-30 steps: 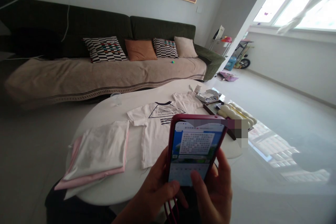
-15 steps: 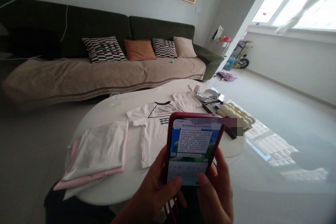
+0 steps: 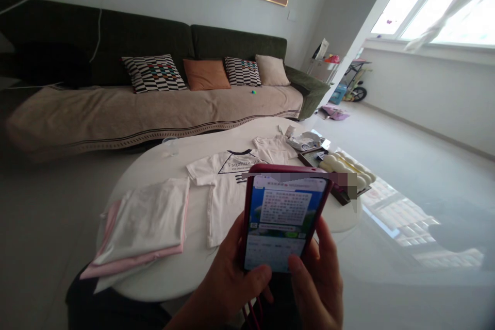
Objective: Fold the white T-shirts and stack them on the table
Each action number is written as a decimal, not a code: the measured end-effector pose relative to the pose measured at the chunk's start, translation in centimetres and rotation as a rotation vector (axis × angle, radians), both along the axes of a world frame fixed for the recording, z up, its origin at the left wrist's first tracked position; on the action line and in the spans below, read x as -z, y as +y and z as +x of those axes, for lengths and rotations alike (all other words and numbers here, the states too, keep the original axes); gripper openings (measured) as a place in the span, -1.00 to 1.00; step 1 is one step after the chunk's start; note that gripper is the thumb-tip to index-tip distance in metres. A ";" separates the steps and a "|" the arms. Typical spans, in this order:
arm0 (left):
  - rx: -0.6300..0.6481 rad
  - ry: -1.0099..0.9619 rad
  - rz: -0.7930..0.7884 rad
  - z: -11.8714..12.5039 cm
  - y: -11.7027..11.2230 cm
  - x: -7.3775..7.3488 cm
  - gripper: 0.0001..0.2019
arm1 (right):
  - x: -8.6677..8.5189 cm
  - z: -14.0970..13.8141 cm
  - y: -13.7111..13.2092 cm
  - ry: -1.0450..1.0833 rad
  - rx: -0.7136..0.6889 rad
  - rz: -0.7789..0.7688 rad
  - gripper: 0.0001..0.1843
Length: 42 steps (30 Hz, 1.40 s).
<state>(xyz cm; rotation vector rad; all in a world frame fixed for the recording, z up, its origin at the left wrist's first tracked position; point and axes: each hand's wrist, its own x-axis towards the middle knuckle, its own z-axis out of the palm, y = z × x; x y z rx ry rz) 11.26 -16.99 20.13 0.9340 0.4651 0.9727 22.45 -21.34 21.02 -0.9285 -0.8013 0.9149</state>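
A smartphone (image 3: pixel 284 216) in a dark red case is held upright over the near side of the white table, its screen lit with a chat and a keyboard. My left hand (image 3: pixel 235 273) grips its left edge, thumb by the lower screen. Around the right edge wraps my right hand (image 3: pixel 319 273), its thumb over the keyboard area. A red cord hangs below the phone. Behind it a white T-shirt (image 3: pixel 224 196) with dark lettering lies spread flat, partly hidden by the phone. Left of the shirt is a folded stack of white and pink cloth (image 3: pixel 145 221).
The oval table (image 3: pixel 154 281) also bears a tray (image 3: pixel 346 198) with a pale yellow lumpy item (image 3: pixel 346 170), a crumpled silvery bag (image 3: pixel 305 140) and a clear cup (image 3: pixel 170 144). Beyond stands a dark green sofa (image 3: pixel 237 41) with several cushions. Pale floor stretches to the right.
Both thumbs have shifted slightly at the bottom of the phone screen, the left one a little lower and to the right. The phone stays held in both hands.
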 end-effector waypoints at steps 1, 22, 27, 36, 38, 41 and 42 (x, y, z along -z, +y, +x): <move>-0.019 0.020 -0.003 0.1 0.0 0.0 -0.32 | 0.0 0.0 0.0 -0.032 -0.008 0.000 -0.43; 0.034 0.022 0.067 -0.5 -0.2 0.6 -0.26 | -1.1 -0.2 0.0 -0.019 -0.060 0.006 -0.42; 0.124 -0.116 0.078 -0.7 0.4 0.8 -0.28 | -1.3 -0.7 0.0 -0.046 0.010 -0.031 -0.40; 0.135 -0.157 0.027 -0.8 0.2 0.7 -0.40 | 0.5 -1.1 0.2 -0.139 0.147 -0.049 -0.21; 0.119 -0.140 -0.022 -0.8 0.1 0.7 -0.43 | 0.2 -1.2 0.1 -0.095 0.106 -0.026 -0.26; 0.096 -0.138 -0.011 -0.8 0.1 0.6 -0.41 | -0.5 -0.9 -0.1 -0.029 0.030 0.003 -0.32; 0.094 -0.141 0.011 -0.8 0.2 0.6 -0.39 | -0.7 -0.7 -0.1 -0.020 0.011 0.006 -0.34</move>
